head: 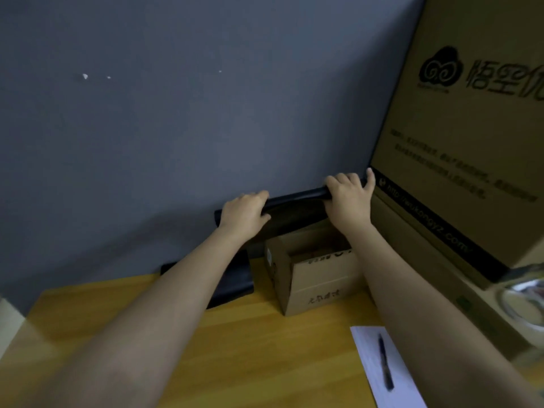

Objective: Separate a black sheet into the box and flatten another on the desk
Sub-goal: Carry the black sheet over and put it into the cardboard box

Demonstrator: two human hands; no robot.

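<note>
A curled black sheet (pixel 294 212) is held up in the air against the grey wall, above the small open cardboard box (pixel 312 278). My left hand (pixel 243 216) grips its left end and my right hand (pixel 348 198) grips its right end over the rolled top edge. The sheet's lower part hangs down behind the box's open top. Another black sheet (pixel 235 281) lies on the wooden desk (pixel 235 348) left of the box, leaning toward the wall and partly hidden by my left forearm.
A large printed cardboard carton (pixel 471 128) stands at the right on a lower box. A white paper (pixel 382 366) with a black pen (pixel 385 363) lies at the front right. A shiny metal bowl (pixel 524 301) sits at the right edge. The grey wall (pixel 176 113) closes the back.
</note>
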